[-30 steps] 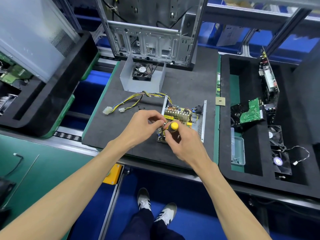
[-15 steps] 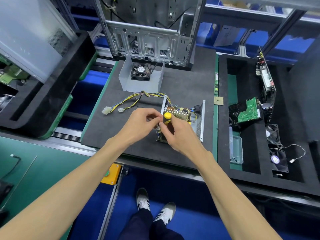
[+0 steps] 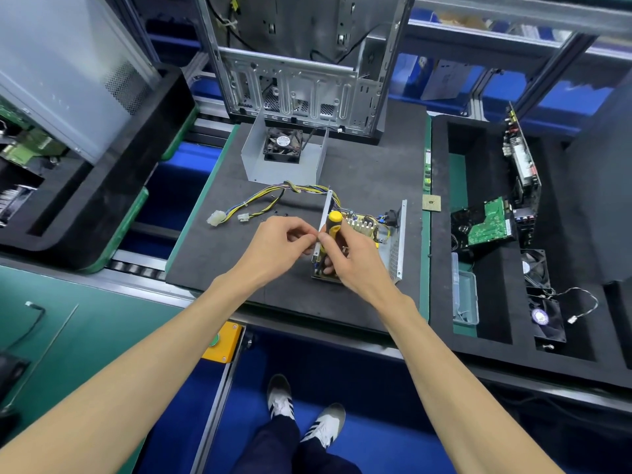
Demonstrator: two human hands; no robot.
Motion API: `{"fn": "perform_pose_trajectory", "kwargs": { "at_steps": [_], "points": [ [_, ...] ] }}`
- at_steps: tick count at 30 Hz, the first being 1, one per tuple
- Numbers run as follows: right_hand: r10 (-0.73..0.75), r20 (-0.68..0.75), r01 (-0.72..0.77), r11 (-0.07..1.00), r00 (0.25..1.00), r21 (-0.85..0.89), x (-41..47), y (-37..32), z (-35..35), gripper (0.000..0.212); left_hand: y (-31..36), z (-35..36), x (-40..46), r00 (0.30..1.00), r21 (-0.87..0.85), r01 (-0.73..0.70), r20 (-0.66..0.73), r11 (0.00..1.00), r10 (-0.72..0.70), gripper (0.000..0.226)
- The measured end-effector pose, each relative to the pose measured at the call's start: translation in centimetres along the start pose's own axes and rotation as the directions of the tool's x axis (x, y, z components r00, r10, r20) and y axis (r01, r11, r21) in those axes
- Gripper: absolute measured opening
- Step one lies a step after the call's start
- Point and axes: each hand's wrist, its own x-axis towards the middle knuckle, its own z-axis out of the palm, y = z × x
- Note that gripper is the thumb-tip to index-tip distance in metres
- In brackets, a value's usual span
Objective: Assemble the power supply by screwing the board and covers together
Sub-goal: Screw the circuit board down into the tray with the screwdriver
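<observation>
Mid-frame, the right hand (image 3: 355, 258) grips a yellow-and-black-handled screwdriver (image 3: 333, 222) upright over the open grey metal power supply tray (image 3: 396, 244); the left hand (image 3: 284, 241) pinches beside it, contents unclear. Likely fastening the board; next, seat the tip squarely.

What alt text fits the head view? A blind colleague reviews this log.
A person's right hand grips a yellow-handled screwdriver upright over an open power supply on a dark mat, while the left hand pinches beside it. A fan cover sits behind.
</observation>
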Motion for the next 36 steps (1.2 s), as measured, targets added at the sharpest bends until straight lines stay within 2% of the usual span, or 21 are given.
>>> {"fn": "perform_pose_trajectory", "kwargs": {
  "at_steps": [4, 6, 8, 12, 15, 17, 23, 36],
  "points": [
    [0.037, -0.082, -0.033, 0.998, 0.996, 0.053, -0.8, -1.1, -0.4, 0.021, -0.2, -0.2, -0.5, 0.999, -0.084, 0.033, 0.004, 0.996, -0.033, 0.011],
    [0.118, -0.175, -0.078, 0.972, 0.977, 0.222, -1.0, -1.9, -1.1, 0.026, -0.2, -0.6, -0.7, 0.998, -0.158, 0.051, -0.034, 0.986, -0.058, 0.013],
    [0.181, -0.256, -0.062, 0.908, 0.95, 0.415, -1.0, -2.7, -2.2, 0.025, -0.1, -0.8, -0.7, 0.996, -0.225, 0.055, -0.059, 0.973, -0.07, 0.014],
    [0.286, -0.369, -0.002, 0.793, 0.884, 0.61, -0.4, -3.4, -4.2, 0.02, 1.1, -0.9, -0.5, 0.996, -0.434, 0.085, 0.005, 0.897, -0.092, 0.012],
    [0.394, -0.375, 0.017, 0.67, 0.839, 0.743, 0.1, -3.8, -4.8, 0.02, 2.1, -0.6, -0.5, 0.99, -0.579, 0.143, 0.096, 0.803, -0.108, 0.011],
    [0.433, -0.357, 0.035, 0.595, 0.828, 0.803, 0.2, -3.9, -4.9, 0.021, 2.6, -0.3, -0.5, 0.987, -0.615, 0.157, 0.121, 0.773, -0.104, 0.011],
    [0.479, -0.325, 0.038, 0.516, 0.816, 0.856, -0.3, -4.0, -4.8, 0.026, 3.1, -0.1, -0.1, 0.988, -0.649, 0.15, 0.062, 0.746, -0.144, 0.011],
    [0.49, -0.322, 0.026, 0.518, 0.81, 0.855, -0.4, -4.6, -5.1, 0.016, 3.4, -0.3, 0.1, 0.985, -0.669, 0.172, 0.115, 0.723, -0.128, 0.011]
  ]
}}
